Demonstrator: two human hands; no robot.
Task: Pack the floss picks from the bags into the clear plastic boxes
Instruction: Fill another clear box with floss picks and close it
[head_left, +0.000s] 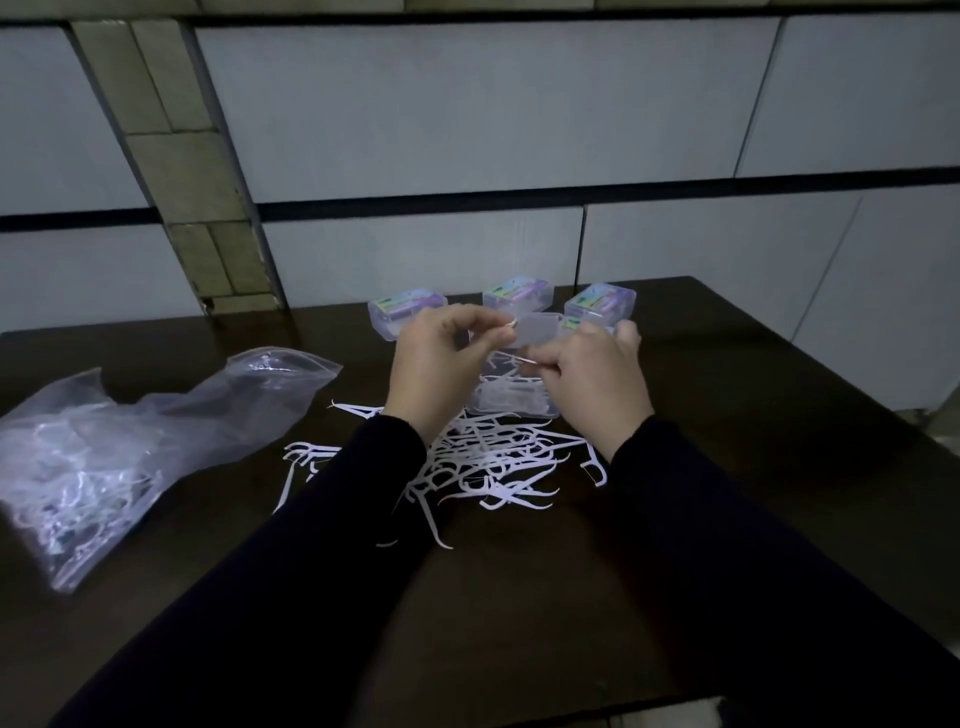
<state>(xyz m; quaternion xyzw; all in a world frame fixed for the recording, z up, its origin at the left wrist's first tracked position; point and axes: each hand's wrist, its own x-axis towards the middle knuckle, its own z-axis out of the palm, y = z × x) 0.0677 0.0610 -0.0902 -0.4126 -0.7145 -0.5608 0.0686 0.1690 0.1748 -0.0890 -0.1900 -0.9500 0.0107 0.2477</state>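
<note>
Over the open clear box (514, 397), my left hand (441, 358) and right hand (597, 374) pinch one floss pick (511, 357), long axis left-right, box directly beneath, loose picks (488, 467) nearer.
</note>
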